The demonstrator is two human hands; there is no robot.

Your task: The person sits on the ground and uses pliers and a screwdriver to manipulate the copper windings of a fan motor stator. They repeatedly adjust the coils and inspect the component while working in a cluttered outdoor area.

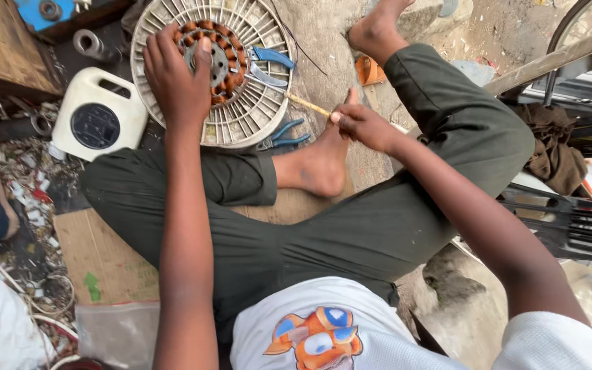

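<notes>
Two hands work on a round white fan wheel. The left hand presses its copper ring to keep it steady. The right hand grips a thin stick, poking in.

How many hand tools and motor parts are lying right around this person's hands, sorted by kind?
Blue-handled pliers: 2
Wooden-handled screwdriver, in right hand: 1
Round white slotted plastic housing: 1
Copper-wound stator ring, under left hand: 1
White plastic jug: 1
Total: 6
</notes>
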